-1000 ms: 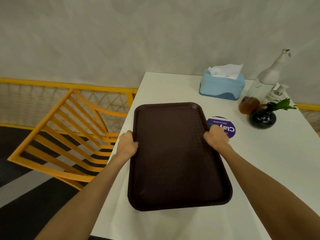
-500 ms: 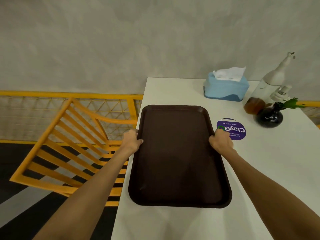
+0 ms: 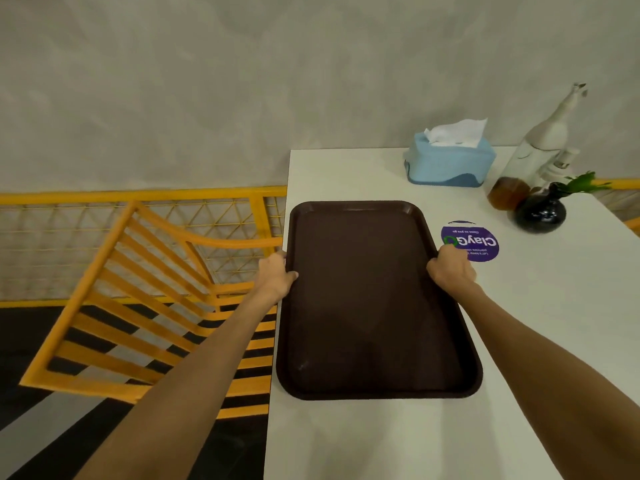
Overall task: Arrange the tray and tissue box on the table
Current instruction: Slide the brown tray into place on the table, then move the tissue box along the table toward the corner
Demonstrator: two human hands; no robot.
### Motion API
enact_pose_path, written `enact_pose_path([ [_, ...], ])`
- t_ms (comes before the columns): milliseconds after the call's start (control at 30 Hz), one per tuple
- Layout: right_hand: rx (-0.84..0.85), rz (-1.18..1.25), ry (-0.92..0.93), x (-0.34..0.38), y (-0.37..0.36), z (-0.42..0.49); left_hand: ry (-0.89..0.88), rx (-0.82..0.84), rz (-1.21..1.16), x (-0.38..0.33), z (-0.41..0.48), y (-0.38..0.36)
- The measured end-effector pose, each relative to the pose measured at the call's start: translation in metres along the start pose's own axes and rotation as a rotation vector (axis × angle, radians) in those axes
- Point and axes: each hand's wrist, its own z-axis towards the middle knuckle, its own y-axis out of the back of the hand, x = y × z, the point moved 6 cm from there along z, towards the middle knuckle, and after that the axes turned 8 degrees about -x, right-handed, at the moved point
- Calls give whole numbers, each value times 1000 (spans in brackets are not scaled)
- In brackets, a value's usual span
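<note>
Bare table (image 3: pixel 540 341) right of tray (image 3: pixel 374 306); tissue box (image 3: pixel 450 164), vase (image 3: pixel 540 213) crowd far end.

— What's behind the table?
— A plain grey plastered wall (image 3: pixel 207 81), evenly lit, filling the far side.

— And to the left?
— A yellow railing (image 3: pixel 138 196) with wire mesh runs along the wall's foot. Nearer stands a yellow slatted chair (image 3: pixel 138 299), just beside the white table (image 3: pixel 554 323).

— The floor?
— Dark floor (image 3: pixel 20 337) with a pale grey stripe crossing under the chair.

head view, looking forward and down, close over table (image 3: pixel 381 441)
</note>
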Motion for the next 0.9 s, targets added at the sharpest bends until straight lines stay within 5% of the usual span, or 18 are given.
enact_pose_path([
  [400, -16, 5, -28, -7, 20, 9, -125, -118, 241, -16, 19, 4],
  [700, -65, 169, 72, 4, 61, 83, -267, -116, -3, -132, 62, -29],
  [900, -224, 445, 141, 16, 69, 172, -151, -54, -264, -216, 116, -83],
])
